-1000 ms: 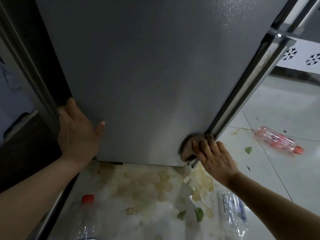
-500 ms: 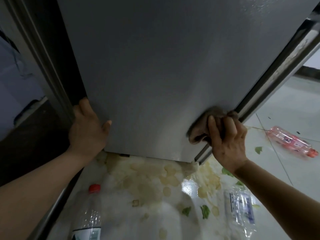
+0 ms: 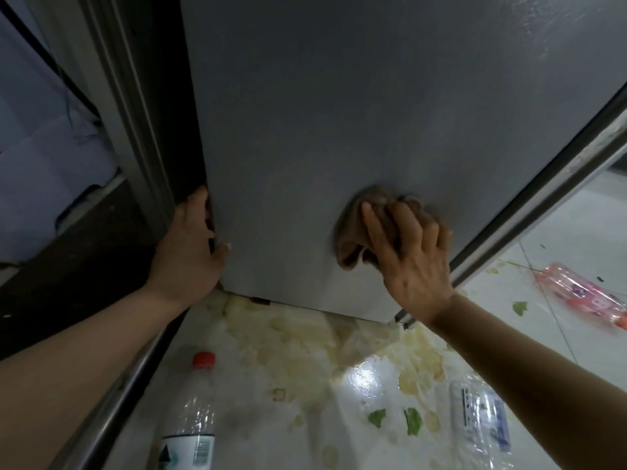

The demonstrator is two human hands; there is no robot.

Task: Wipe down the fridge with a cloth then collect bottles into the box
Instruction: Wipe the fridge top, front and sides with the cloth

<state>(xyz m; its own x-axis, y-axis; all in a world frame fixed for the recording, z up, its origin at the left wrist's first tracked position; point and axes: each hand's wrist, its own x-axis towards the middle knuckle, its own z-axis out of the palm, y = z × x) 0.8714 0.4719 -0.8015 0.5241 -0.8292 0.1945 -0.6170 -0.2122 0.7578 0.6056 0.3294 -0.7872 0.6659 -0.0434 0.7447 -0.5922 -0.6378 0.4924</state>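
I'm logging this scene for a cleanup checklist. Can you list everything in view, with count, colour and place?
fridge door: one, grey, upper centre.
cloth: one, brown, against the door's lower part.
clear bottles: two; a red-capped one at bottom left, another at bottom right.
pink bottle: one, lying on the floor at right.
spill: yellowish, on the white floor below the door.
green scraps: several, on the floor.
left hand: grips the door's left edge.
right hand: presses the cloth on the door.
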